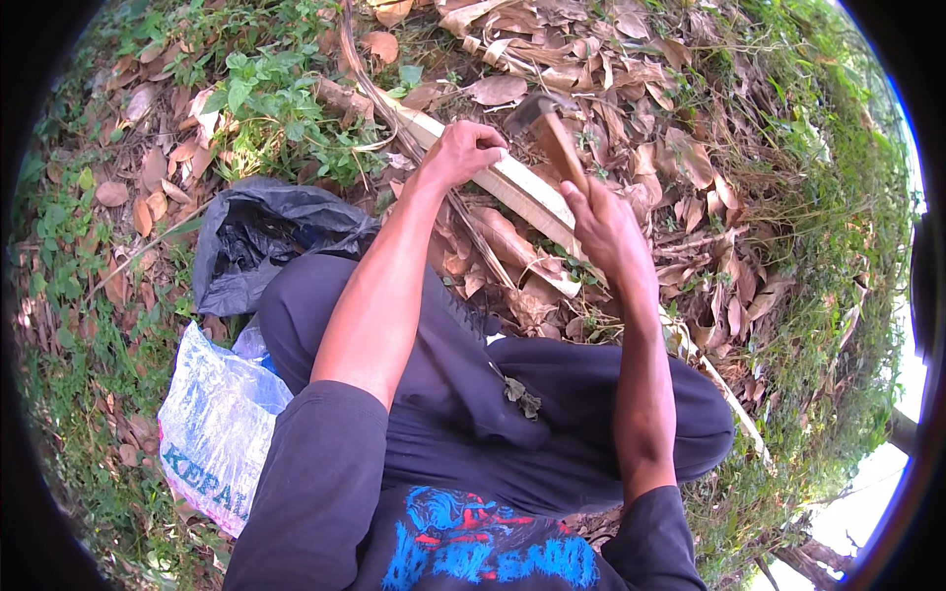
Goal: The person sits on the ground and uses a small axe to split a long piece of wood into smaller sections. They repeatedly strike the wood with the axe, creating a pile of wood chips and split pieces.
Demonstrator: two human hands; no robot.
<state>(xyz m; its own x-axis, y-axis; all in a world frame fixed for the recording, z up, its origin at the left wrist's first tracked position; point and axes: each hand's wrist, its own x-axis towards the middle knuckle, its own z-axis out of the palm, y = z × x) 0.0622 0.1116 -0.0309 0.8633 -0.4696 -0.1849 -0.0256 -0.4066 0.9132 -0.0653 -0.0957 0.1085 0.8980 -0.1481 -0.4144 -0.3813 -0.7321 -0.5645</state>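
Observation:
A pale wooden plank (532,200) lies aslant on the ground in front of my crossed legs. My left hand (461,154) rests on its upper side, thumb and fingers pinched together. Whatever is between those fingertips, if anything, is too small to make out. In my right hand (606,229) is a hammer (562,148), gripped by its wooden handle. Its dark metal head is raised beyond the plank, to the right of my left hand and apart from the wood.
An open black plastic bag (232,258) sits by my left knee. Nearer to me lies a clear printed plastic bag (219,419). Dry brown leaves (690,163) cover the ground around the plank, with green plants (271,98) at the far left. Thin sticks and vines (473,236) run beside the plank.

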